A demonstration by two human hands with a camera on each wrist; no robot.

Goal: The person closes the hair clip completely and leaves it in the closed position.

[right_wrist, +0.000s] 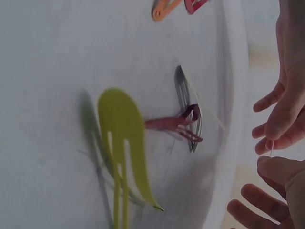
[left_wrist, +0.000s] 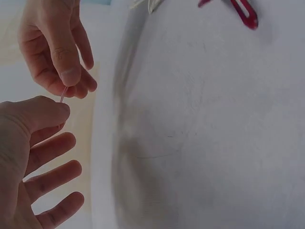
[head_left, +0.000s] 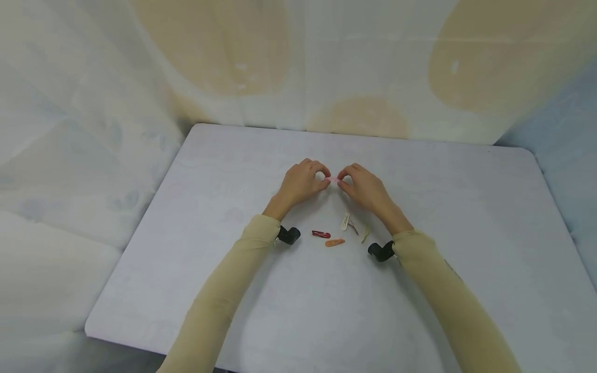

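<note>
Pale draped cloth with tan patches hangs behind and beside a white surface [head_left: 196,290] with rounded corners. Nearest to the viewer, two forearms in beige sleeves [head_left: 219,295] reach forward over it, each with a black wrist camera mount [head_left: 288,234] strapped on just behind the hand.

Between the wrists lies a small scatter of hair clips. An orange clip [head_left: 335,242] lies closest, with a dark red clip [head_left: 321,234] just beyond it to the left. To the right of these, a yellow-green clip [head_left: 365,234] lies near the right wrist, and beside it a cream clip [head_left: 345,221] rests with a thin maroon clip [head_left: 353,227] crossing or touching it; the right wrist view shows the two overlapping.

Farther out, past the scatter, the two hands meet above the middle of the surface. The left hand [head_left: 300,182] and the right hand [head_left: 365,187] each pinch one end of a small pink clip [head_left: 333,179] between thumb and forefinger, so it is held in the air between them, clear of the surface. In the left wrist view the other fingers [left_wrist: 52,176] of the left hand are spread loosely below the pinch, and the clip shows only as a thin pale sliver edge-on.
</note>
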